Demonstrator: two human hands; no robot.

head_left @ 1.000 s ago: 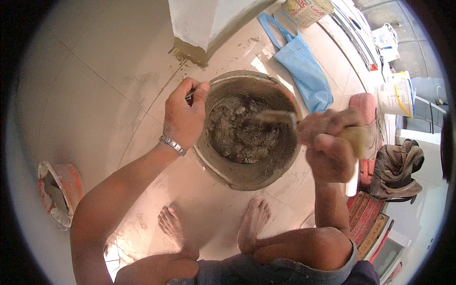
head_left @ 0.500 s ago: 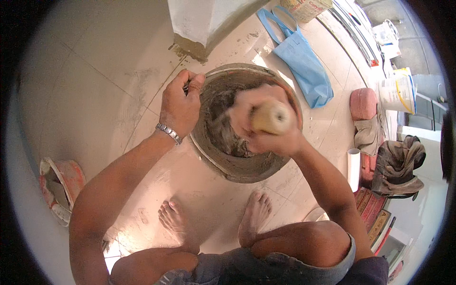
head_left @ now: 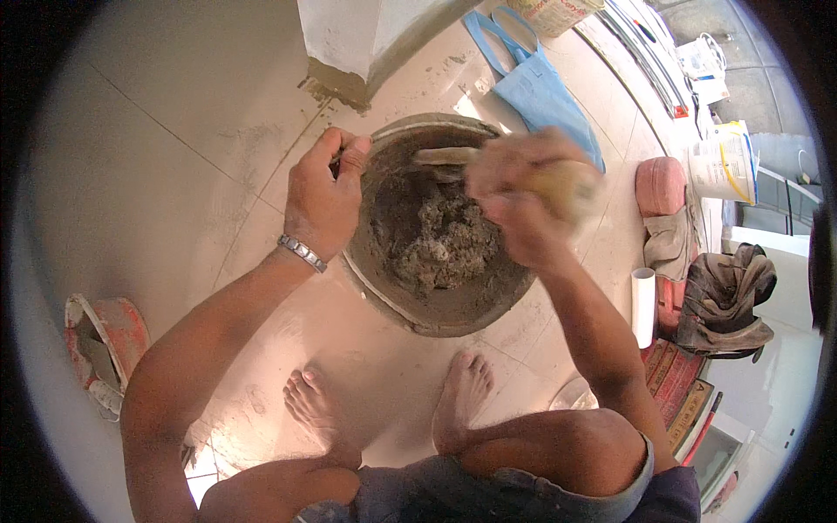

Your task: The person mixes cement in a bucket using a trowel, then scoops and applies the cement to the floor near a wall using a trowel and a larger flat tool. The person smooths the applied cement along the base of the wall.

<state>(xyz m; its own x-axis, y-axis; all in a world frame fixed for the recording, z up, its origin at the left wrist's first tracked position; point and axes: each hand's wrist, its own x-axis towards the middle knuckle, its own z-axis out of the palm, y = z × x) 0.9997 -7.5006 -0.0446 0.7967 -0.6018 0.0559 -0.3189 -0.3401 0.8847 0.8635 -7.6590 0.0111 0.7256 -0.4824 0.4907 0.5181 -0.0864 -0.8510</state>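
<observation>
Head view: a round, grey-crusted bucket (head_left: 453,315) stands on the tiled floor (head_left: 166,166), just beyond the person's bare feet (head_left: 306,397), probably set there so both arms can reach it from a low seat or squat. Lumpy grey mortar (head_left: 445,248) lies inside, heaped around the middle and smeared up the wall.

The left hand (head_left: 329,187) is at the left part of the bucket's rim, its grip pinching, thumb pressed to curled fingers; whether it has the rim itself or a handle there I cannot tell. The hold likely steadies the bucket. The right hand (head_left: 520,196), blurred, has its grip wrapped around the thick rounded handle of a trowel (head_left: 445,157), whose blade reaches inside the far wall; contact with the mortar is unclear. That full-fist hold presumably gives force against a stiff mix.

Nearer the floor's right edge, a blue bag (head_left: 558,105) lies flat beyond the bucket and a white tube (head_left: 643,305) sits well apart; toward the left edge, a battered red pail (head_left: 126,329) lies tipped.
</observation>
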